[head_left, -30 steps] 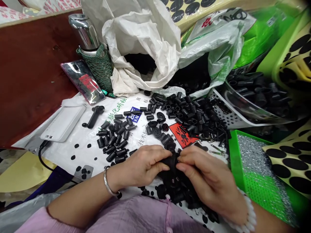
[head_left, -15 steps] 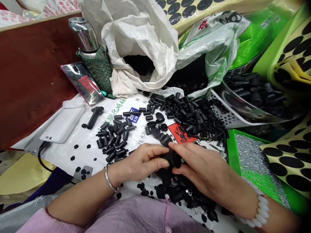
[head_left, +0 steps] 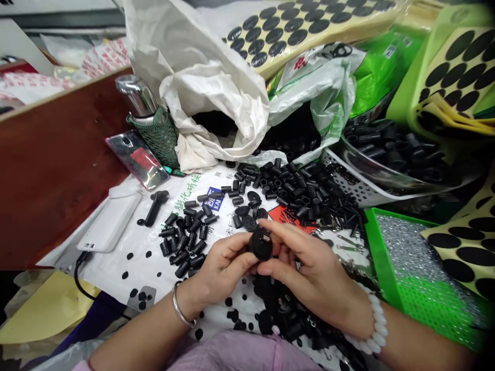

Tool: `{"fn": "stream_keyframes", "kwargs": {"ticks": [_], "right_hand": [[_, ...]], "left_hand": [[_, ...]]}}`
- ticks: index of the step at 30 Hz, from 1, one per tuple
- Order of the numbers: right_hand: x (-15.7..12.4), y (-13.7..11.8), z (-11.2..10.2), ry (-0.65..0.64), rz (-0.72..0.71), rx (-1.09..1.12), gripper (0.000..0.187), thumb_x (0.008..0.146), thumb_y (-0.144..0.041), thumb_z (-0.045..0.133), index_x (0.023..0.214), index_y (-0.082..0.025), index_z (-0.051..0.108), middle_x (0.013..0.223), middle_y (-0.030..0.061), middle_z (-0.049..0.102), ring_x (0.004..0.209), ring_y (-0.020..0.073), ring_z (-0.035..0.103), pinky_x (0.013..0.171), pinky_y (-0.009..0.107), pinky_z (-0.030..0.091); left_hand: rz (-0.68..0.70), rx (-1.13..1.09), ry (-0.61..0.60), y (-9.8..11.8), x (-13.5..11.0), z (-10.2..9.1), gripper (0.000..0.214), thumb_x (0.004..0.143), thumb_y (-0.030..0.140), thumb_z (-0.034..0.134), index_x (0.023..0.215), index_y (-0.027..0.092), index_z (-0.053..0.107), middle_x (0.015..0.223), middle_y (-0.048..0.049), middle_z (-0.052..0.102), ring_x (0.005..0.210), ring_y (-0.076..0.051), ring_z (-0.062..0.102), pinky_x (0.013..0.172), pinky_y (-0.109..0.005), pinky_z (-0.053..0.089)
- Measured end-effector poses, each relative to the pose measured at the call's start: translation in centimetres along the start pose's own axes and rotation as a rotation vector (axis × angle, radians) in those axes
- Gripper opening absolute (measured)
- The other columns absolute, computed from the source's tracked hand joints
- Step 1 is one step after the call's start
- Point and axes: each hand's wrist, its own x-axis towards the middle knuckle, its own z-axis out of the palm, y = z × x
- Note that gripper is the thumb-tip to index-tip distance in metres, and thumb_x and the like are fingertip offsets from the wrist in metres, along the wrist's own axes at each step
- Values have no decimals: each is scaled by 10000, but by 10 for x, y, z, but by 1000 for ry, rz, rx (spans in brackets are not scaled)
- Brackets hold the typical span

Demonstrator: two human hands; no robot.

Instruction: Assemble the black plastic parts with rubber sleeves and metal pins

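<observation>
Both hands hold a black round plastic part (head_left: 261,245) over the white sheet; its round face is turned up toward me and shows a small shiny spot. My left hand (head_left: 226,265) pinches it from the left between thumb and fingers. From the right, my right hand (head_left: 309,263) closes on it with thumb and index finger. Below the hands lies a dark pile of black parts (head_left: 284,309) with bits of metal. Just beyond them are a ribbed black disc (head_left: 249,222) and a heap of short black cylinders (head_left: 294,185). A smaller cluster of black cylinders (head_left: 185,232) lies to the left.
A green tray (head_left: 390,273) of small silvery pieces stands at right, near a clear bowl (head_left: 371,165) of black tubes. Behind are a white sack (head_left: 216,77), a flask (head_left: 137,98) and a phone (head_left: 137,159). A white power bank (head_left: 110,221) with a cable lies left.
The black part has turned so that its round face points up toward me. My right hand has shifted slightly left around it, and the camera view has tilted and moved.
</observation>
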Motion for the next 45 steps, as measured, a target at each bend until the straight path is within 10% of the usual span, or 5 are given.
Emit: {"fn": "stream_keyframes", "kwargs": {"ticks": [9,22,28,36,45], "right_hand": [[-12,2,4,-26,377,543,212,765,-300,612,957,-216,589,868,14,615,820,149,589,727,270,488],[-26,6,-7,-23,547,1157,143,802,-256,539,896,-185,621,856,47,649,763,143,598,755,288,461],[-25,4,-5,-95,415,781,134,838,-267,499,954,-205,519,638,-22,551,561,102,526,560,245,456],[-20,8,1,252,-224,-565,209,814,-121,481,1019,-161,473,871,85,597,776,183,559,688,317,473],[-12,-6,10,184,-123,-467,162,866,-248,450,955,-138,530,766,65,608,682,167,568,613,292,467]], "left_hand": [[176,281,235,7,-1,20,275,785,145,564,1015,199,424,763,10,593,594,-85,537,549,-175,453],[433,669,134,34,-1,20,249,839,276,534,1038,132,490,839,-59,623,756,-158,596,684,-281,515],[545,761,3,38,5,10,388,879,181,437,1257,107,392,1301,-182,430,1193,-225,427,946,-361,438],[461,684,153,20,-2,16,429,865,158,461,1283,105,381,1251,-155,507,1153,-197,486,959,-323,440],[295,499,336,2,-7,23,430,873,115,422,1301,157,395,1225,-93,546,1087,-172,545,960,-288,438]]}}
